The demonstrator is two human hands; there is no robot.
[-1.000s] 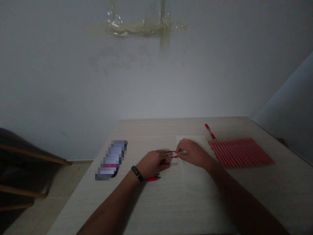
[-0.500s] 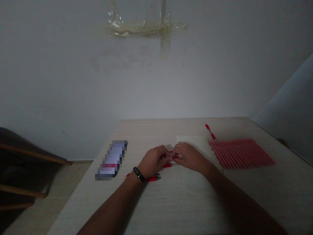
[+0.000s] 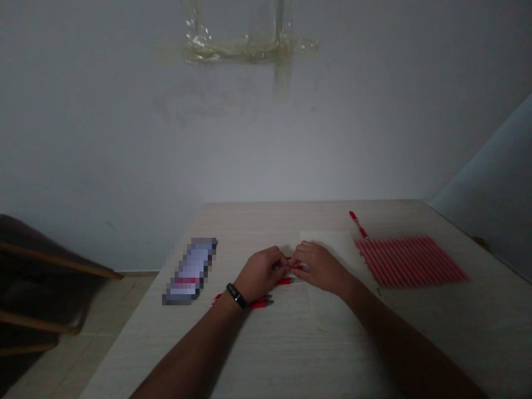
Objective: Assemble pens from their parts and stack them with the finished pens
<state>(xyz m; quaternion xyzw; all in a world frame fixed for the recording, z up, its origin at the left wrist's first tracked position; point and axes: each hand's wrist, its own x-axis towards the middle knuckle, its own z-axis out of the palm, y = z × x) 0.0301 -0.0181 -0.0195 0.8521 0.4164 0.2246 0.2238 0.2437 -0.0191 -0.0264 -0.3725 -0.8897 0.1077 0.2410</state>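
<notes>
My left hand (image 3: 261,274) and my right hand (image 3: 318,267) meet at the fingertips above a white sheet of paper (image 3: 326,244) on a pale wood-grain table (image 3: 266,221). Between them, both hands pinch a slim red pen (image 3: 286,281), mostly hidden by my fingers. A few red pen parts (image 3: 261,302) lie just beyond my left wrist, which wears a black wristband (image 3: 236,296). To the right, a tight row of red pens (image 3: 410,262) lies side by side, and a single red pen (image 3: 358,224) rests past its far corner.
A pixelated phone (image 3: 189,271) lies on the table to the left. The table's left and far edges meet a tiled floor and a stained wall with tape marks (image 3: 249,50). A dark chair with wooden rails (image 3: 41,277) stands at lower left.
My hands have drawn closer together over the red pen, hiding more of it. The red pieces near my left wrist now show more clearly. The pen row has not moved.
</notes>
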